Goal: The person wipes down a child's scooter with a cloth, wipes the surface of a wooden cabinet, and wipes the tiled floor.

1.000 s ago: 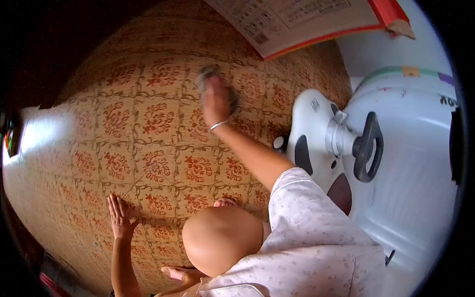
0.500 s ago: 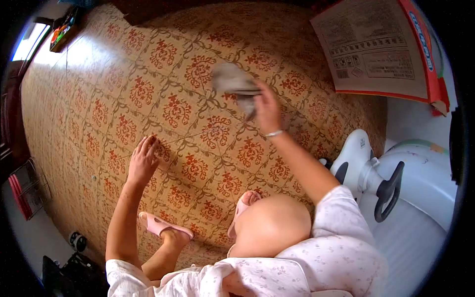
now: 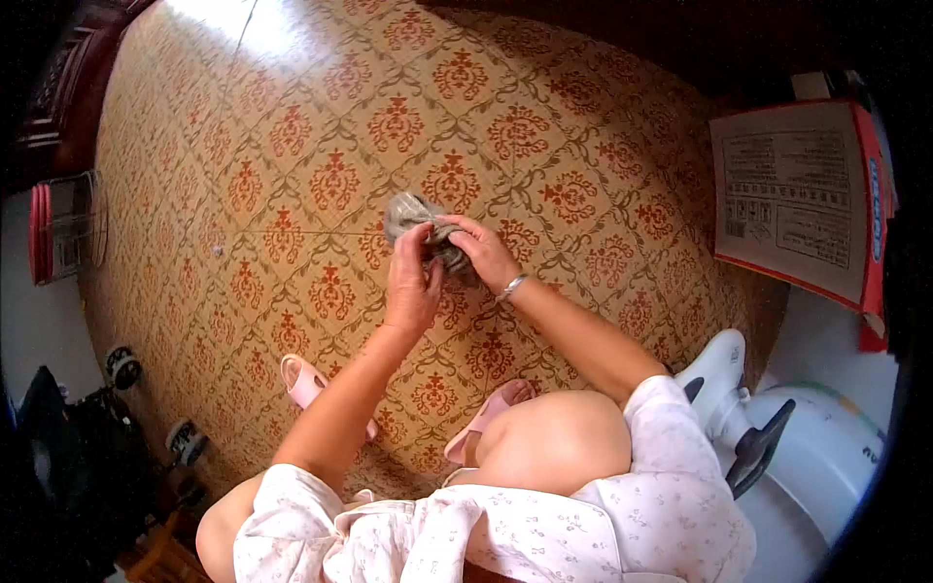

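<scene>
Hands (image 3: 413,287) (image 3: 491,258) now together on cloth (image 3: 404,210), patterned floor (image 3: 292,233) beneath, carton (image 3: 792,199) well apart

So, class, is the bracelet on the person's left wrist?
No, the bracelet is on the right wrist, just behind the right hand, whose fingers touch the grey cloth.

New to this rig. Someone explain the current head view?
There is no machine here: a person works with bare hands. The camera is worn on their head, looking forward and down, so the arms reach away from you. The left hand and right hand both hold a crumpled grey cloth over a patterned floor; whether it touches is unclear. On the floor at right are a printed cardboard box and a white ride-on toy.
</scene>
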A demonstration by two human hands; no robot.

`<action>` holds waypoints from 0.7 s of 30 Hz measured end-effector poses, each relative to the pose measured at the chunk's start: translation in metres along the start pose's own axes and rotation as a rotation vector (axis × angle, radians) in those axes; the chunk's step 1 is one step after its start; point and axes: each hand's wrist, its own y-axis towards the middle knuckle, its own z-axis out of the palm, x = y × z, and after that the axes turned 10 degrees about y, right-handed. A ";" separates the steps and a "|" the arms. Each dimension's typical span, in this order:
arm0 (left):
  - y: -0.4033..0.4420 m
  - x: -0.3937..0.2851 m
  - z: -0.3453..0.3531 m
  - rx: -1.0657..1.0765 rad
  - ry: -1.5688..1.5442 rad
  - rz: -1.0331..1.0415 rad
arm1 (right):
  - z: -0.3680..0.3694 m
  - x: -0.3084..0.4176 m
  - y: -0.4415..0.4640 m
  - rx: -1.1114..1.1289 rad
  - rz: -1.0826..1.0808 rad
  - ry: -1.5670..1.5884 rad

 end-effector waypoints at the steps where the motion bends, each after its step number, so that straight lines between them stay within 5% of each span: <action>1: -0.001 -0.003 -0.011 -0.035 -0.050 -0.044 | 0.001 0.006 -0.003 0.013 0.003 -0.004; 5: -0.017 -0.002 -0.038 0.091 0.023 -0.181 | -0.006 0.022 -0.018 0.359 0.148 -0.285; 7: -0.024 -0.007 -0.043 0.218 0.108 -0.184 | -0.005 0.042 -0.030 0.227 -0.071 -0.674; 9: -0.030 0.004 -0.035 0.246 0.198 -0.198 | -0.025 0.042 -0.033 0.057 -0.057 -0.668; 11: -0.036 0.003 -0.029 0.191 0.653 0.426 | -0.045 0.033 -0.038 -0.122 -0.046 -0.657; 12: -0.045 0.014 -0.014 0.405 0.623 0.530 | -0.055 0.026 -0.041 -0.134 -0.080 -0.699; 16: -0.045 0.046 0.033 0.592 0.644 0.690 | -0.056 0.029 -0.060 -0.143 -0.101 -0.853; 19: 0.005 0.049 0.018 0.569 0.897 0.618 | -0.070 0.026 -0.070 -0.132 -0.192 -0.843; 21: 0.052 0.066 0.001 0.484 0.869 0.352 | -0.071 0.046 -0.075 -0.208 0.122 -0.798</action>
